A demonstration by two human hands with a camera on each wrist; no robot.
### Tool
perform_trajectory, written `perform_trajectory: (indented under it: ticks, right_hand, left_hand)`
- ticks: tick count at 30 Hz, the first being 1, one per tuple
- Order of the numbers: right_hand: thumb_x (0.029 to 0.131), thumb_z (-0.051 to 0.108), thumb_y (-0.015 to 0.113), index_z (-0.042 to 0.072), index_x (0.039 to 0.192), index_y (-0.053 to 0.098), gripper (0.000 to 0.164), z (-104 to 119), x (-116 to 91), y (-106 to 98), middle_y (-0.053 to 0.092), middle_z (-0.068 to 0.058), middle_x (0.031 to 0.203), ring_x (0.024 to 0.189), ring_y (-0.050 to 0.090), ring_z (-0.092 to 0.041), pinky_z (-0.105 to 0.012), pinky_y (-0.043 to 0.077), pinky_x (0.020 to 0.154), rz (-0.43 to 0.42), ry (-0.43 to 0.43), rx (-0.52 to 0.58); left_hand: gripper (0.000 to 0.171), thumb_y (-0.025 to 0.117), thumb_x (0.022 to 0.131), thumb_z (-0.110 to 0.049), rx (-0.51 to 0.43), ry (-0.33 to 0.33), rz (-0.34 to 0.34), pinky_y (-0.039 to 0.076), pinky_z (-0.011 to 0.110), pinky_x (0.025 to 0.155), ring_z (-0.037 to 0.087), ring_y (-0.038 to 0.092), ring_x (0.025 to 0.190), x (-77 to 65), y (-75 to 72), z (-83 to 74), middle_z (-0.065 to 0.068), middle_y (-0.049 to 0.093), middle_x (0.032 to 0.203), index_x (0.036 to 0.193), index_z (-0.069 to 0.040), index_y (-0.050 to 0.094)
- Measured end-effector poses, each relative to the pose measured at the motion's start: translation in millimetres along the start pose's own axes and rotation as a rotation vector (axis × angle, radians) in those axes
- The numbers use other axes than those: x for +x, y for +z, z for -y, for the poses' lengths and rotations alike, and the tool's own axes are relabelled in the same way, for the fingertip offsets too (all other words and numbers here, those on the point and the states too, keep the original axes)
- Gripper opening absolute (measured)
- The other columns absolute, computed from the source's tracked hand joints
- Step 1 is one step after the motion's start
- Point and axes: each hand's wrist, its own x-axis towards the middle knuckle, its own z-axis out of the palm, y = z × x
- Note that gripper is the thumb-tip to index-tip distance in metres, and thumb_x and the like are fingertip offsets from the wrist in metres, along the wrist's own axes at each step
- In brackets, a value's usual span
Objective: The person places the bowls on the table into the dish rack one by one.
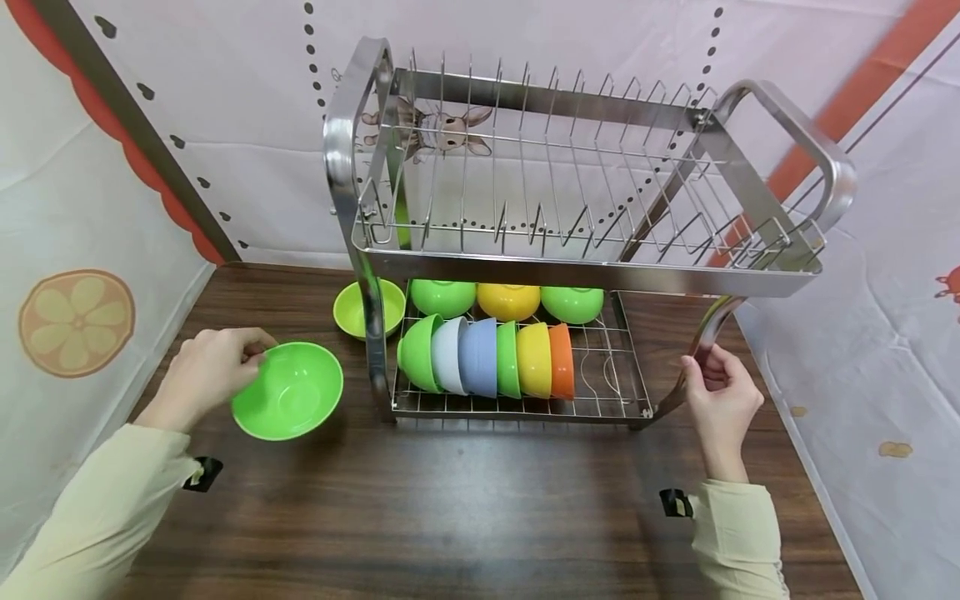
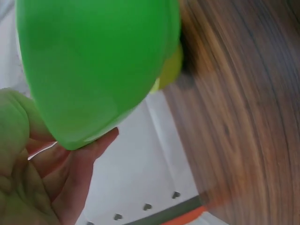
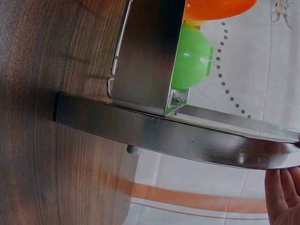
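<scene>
My left hand [image 1: 213,371] pinches the rim of a green bowl [image 1: 288,392], tilted above the table to the left of a metal dish rack [image 1: 592,271]. Close up, the left wrist view shows the bowl's outer side [image 2: 98,61], with thumb and fingers at its edge. On the right, my right hand [image 1: 722,396] grips the rack's right front leg; in the right wrist view only its fingertips [image 3: 276,192] show at that metal leg [image 3: 197,143]. A row of nested bowls [image 1: 480,358], green, white, blue, yellow and orange, stands on edge on the lower tier.
Behind that row, upturned green [image 1: 442,297] and yellow [image 1: 508,302] bowls sit on the lower tier. A yellow-green bowl [image 1: 348,310] stands on the wooden table [image 1: 465,508] by the rack's left leg. The upper tier has wire slots. Printed cloth [image 1: 247,192] surrounds the table.
</scene>
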Motion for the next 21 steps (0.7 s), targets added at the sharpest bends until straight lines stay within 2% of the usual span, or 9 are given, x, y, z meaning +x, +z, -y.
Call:
perform_trajectory:
  ticks: [7, 17, 21]
  right_hand:
    - [0.074, 0.005, 0.073, -0.007, 0.099, 0.065, 0.029, 1.2, 0.1, -1.0, 0.055, 0.011, 0.077, 0.063, 0.047, 0.013, -0.001, 0.039, 0.057, 0.003, -0.001, 0.002]
    - [0.073, 0.003, 0.073, -0.008, 0.098, 0.065, 0.029, 1.5, -0.5, -1.3, 0.054, 0.014, 0.077, 0.063, 0.047, 0.014, 0.0, 0.038, 0.058, 0.001, -0.001, -0.002]
    - [0.074, 0.004, 0.072, -0.009, 0.098, 0.064, 0.028, 3.1, -0.6, -2.0, 0.06, 0.003, 0.077, 0.064, 0.047, 0.015, 0.0, 0.039, 0.059, 0.006, -0.004, -0.01]
  left_hand:
    - [0.018, 0.056, 0.078, -0.006, -0.007, 0.081, 0.01, 0.037, 0.03, 0.044, 0.018, 0.054, 0.057, -15.6, -7.9, -25.3, 0.005, 0.064, 0.07, 0.091, -0.009, 0.069]
    - [0.021, 0.055, 0.075, 0.0, -0.056, 0.174, 0.082, 0.039, 0.027, 0.048, 0.01, 0.049, 0.057, -22.0, -5.8, -58.6, -0.002, 0.061, 0.067, 0.088, -0.01, 0.068]
    - [0.021, 0.055, 0.075, 0.0, -0.071, 0.207, 0.094, 0.038, 0.026, 0.047, 0.008, 0.048, 0.055, -22.7, -3.1, -73.4, -0.004, 0.06, 0.065, 0.088, -0.01, 0.068]
